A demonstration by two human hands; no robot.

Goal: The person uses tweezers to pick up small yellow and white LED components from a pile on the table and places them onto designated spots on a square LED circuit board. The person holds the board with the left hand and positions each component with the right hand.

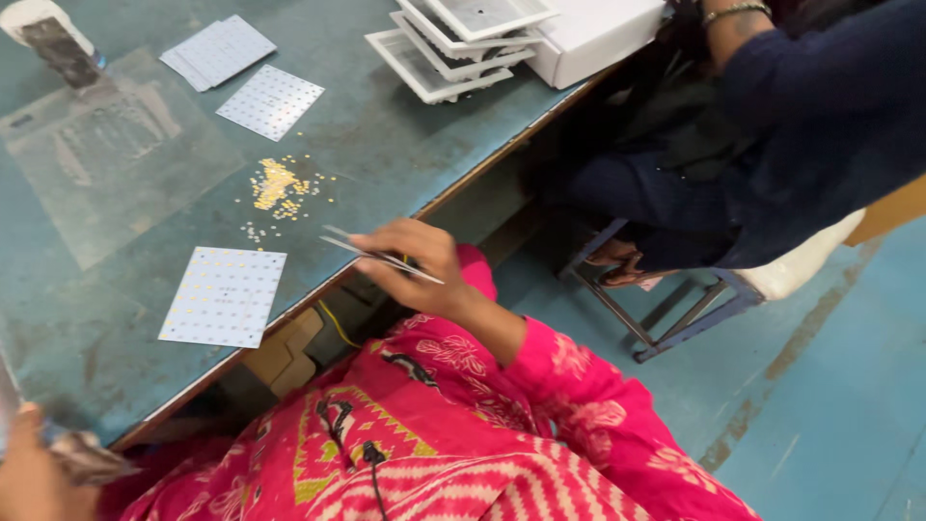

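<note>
My right hand (422, 270) hovers over the near edge of the teal table (386, 145), shut on thin metal tweezers (371, 253) whose tips point left. Just left of the tips lies a white square board (224, 296) dotted with tiny yellow parts. Beyond it, a loose heap of small yellow parts (275, 183) is scattered on the table. My left hand (29, 473) is at the bottom left corner, partly cut off by the frame. It grips a small crumpled greyish packet (89, 459).
More white dotted boards lie further back, one single (270, 100) and a stack (217, 50). A clear plastic sheet (106, 145) covers the left of the table. White trays (463, 39) and a white box (598, 34) stand at the far end. A co-worker in dark blue (791, 145) sits on a metal stool (675, 323).
</note>
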